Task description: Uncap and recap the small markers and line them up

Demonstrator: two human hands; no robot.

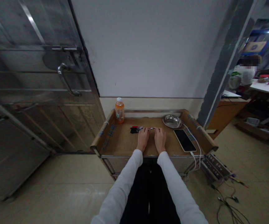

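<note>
My left hand (pixel 143 137) and my right hand (pixel 159 137) are side by side, palms down, over the cardboard-lined top of a cart (pixel 122 141). A slim pen-like thing (pixel 151 128), most likely a pen, spans the gap between my fingertips. The fingers of both hands are bent closed at its two ends, which they hide. Just left of my left hand lies a small bunch of pens (pixel 134 129) with black and red parts, partly covered by that hand.
At the back left of the cart stands a bottle of orange drink (pixel 120 110). A steel bowl (pixel 172 121) and a phone (pixel 185 140) with a white cable (pixel 198 144) lie on the right. A metal door (pixel 43 77) is at left; cables (pixel 230 205) lie on the floor.
</note>
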